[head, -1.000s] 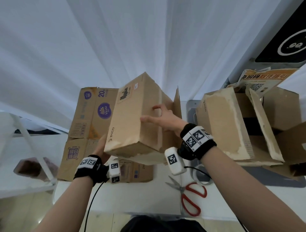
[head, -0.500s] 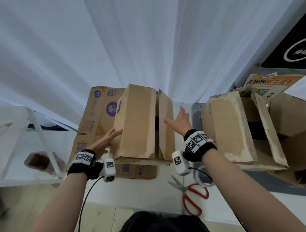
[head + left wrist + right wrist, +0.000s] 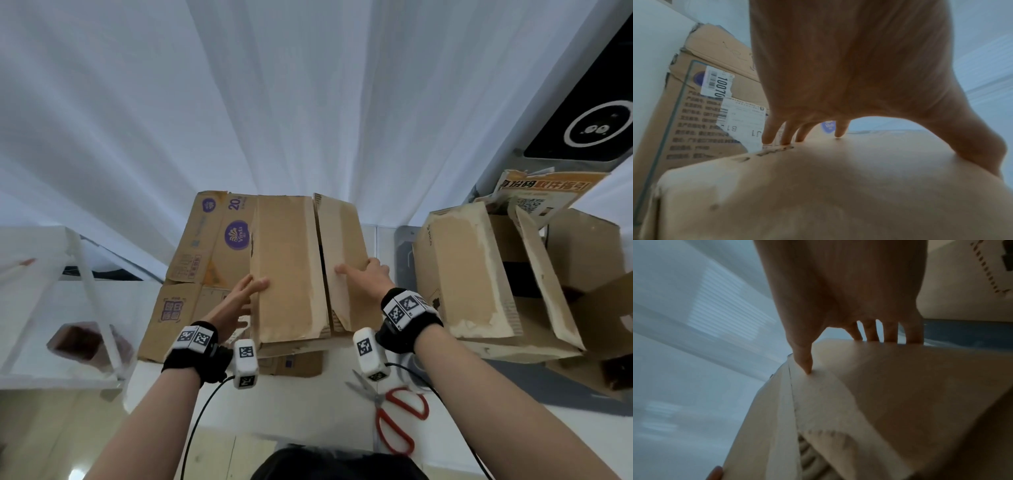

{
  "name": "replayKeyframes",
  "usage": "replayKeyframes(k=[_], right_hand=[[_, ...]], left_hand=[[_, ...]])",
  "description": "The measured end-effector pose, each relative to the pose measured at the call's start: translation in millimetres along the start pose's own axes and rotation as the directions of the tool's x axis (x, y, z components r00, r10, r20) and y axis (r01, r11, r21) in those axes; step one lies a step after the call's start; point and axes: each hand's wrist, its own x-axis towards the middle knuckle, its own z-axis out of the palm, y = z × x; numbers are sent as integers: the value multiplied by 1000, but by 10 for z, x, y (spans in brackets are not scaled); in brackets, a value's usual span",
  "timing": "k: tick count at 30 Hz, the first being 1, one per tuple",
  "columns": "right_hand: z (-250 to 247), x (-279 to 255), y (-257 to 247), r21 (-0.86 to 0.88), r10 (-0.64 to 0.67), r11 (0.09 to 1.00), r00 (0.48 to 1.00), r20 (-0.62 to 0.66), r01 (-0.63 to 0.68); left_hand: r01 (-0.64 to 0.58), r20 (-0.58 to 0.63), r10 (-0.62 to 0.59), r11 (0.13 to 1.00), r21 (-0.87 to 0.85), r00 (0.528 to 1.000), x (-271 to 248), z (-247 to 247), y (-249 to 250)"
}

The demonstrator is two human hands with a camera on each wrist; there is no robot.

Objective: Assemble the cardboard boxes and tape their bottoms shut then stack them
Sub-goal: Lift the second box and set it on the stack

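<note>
Two frayed flaps, rectangular corrugated cardboard box

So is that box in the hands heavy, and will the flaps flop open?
Probably light: the left hand and right hand steady the box with spread fingers only. The flaps show a gap and no tape, so they'd likely spring up if released.

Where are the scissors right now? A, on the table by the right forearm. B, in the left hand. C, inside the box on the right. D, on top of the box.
A: the scissors lie on the table beside the right forearm, while the left hand and right hand are both on the box.
</note>
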Motion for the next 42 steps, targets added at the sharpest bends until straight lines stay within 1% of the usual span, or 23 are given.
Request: replayKeyframes(k=[5, 11, 16, 20, 25, 28, 31, 32, 33, 35, 36, 37, 38, 39, 42], right_hand=[[-280, -204, -167, 39, -76, 996, 991, -113, 81], [-738, -533, -221, 80, -138, 983, 955, -262, 165], [-1132, -801, 2, 144, -126, 970, 914, -385, 195], [-1477, -1079, 257, 169, -101, 965, 881, -462, 200], [-1940, -1371, 548, 97, -99, 976, 790, -606, 197], [-2282, -1457, 706, 36, -69, 991, 734, -676, 126], [-2526, -1472, 848, 13, -57, 995, 697, -715, 95], [-2568, -1435, 903, 14, -53, 996, 694, -718, 91], [-2586, -1383, 955, 0, -56, 997, 705, -707, 79], [-2551, -1251, 1084, -54, -37, 999, 779, -626, 4], [-2512, -1184, 1154, -78, -11, 996, 822, -569, -40], [-2469, -1110, 1230, -103, 7, 992, 853, -521, -71], [-2422, -1053, 1285, -127, 28, 986, 864, -503, -106], [-2381, -1019, 1321, -150, 34, 981, 863, -504, -126], [-2361, -968, 1303, -181, 27, 972, 841, -541, -147]], left_hand=[[-89, 12, 90, 995, -50, 996, -189, 120, 254], [-197, 56, 199, 980, -42, 978, -371, 313, 554], [-215, 118, 218, 976, -37, 969, -403, 698, 781], [-230, 206, 225, 973, -1, 952, -454, 1182, 879], [-213, 335, 214, 976, -42, 917, -514, 1863, 1009], [-209, 404, 208, 977, -41, 891, -531, 2259, 1115], [-191, 460, 178, 981, -20, 870, -550, 2588, 1212], [-176, 478, 161, 984, -14, 863, -560, 2677, 1230], [-158, 484, 144, 987, -13, 863, -564, 2753, 1239], [-137, 468, 127, 990, -13, 875, -524, 2886, 1216], [-132, 444, 119, 991, 0, 888, -484, 2937, 1195], [-135, 416, 117, 991, 15, 902, -439, 2978, 1177], [-145, 395, 121, 989, 30, 911, -407, 3005, 1165], [-152, 378, 124, 987, 44, 917, -388, 3019, 1162], [-160, 365, 129, 985, 56, 922, -341, 3023, 1203]])
